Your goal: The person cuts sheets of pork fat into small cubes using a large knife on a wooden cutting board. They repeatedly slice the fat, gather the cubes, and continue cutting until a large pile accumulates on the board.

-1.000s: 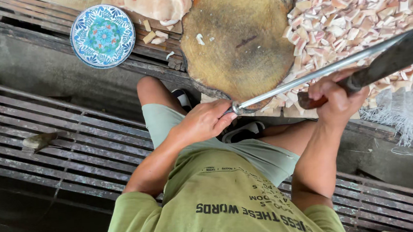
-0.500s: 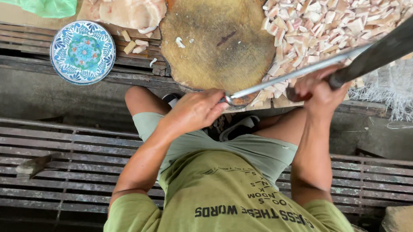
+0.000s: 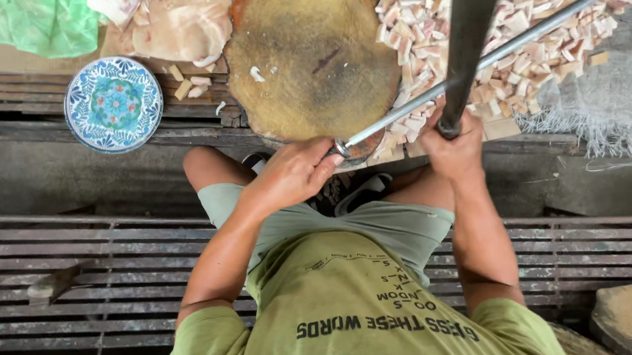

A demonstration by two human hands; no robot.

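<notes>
- Head view, looking straight down on a seated person in a green shirt, knees toward a low slatted tabletop.
- Left hand: fingers closed around the near end of a thin metal rod, at the tabletop's near edge.
- Rod's long axis runs from that hand diagonally up to the far right corner, crossing a heap of pale cut pieces.
- Right hand: fingers gripping the lower end of a thick dark handle, which rises steeply toward the camera; whatever is at its far end is out of view.
- Both hands sit close together, the right one just beside the rod's middle stretch.
- Round wooden chopping block lies directly beyond the left hand, its top bare but for small scraps.
- Blue patterned bowl stands at the left, holding nothing visible.
</notes>
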